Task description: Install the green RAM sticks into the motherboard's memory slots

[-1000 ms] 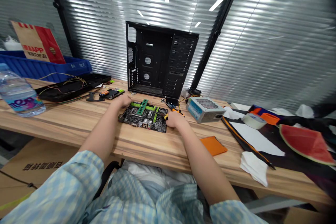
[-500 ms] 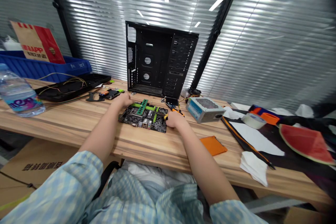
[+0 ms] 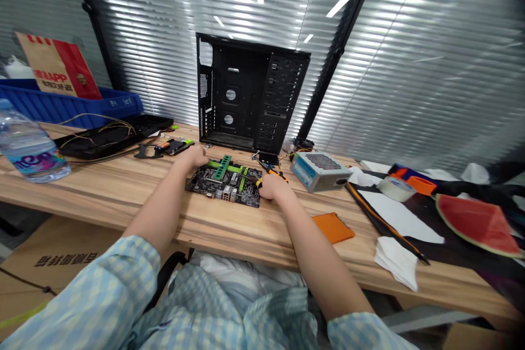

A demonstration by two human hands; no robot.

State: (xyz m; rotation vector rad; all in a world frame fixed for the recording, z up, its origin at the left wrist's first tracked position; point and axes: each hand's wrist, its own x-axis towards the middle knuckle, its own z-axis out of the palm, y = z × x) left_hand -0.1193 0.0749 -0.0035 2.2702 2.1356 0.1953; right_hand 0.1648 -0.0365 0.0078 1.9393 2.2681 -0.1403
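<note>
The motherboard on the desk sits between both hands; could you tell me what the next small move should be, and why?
I would probably press the green memory module down to check its seating: it stands upright on the motherboard, and the left hand and right hand are already at the board's edges.

a black-and-green motherboard [image 3: 223,188] lies on the long wooden plank desk [image 3: 123,197], and a black metal pc case frame [image 3: 241,93] stands upright behind it. a silver metal power supply box [image 3: 320,171] sits to the board's right, with a flat orange plastic card [image 3: 333,227] in front of it and nearer the desk's edge. on the left, a black plastic tray [image 3: 110,134] lies behind a clear plastic water bottle [image 3: 28,142] on its side, and a blue plastic crate [image 3: 69,103] stands behind the tray
</note>
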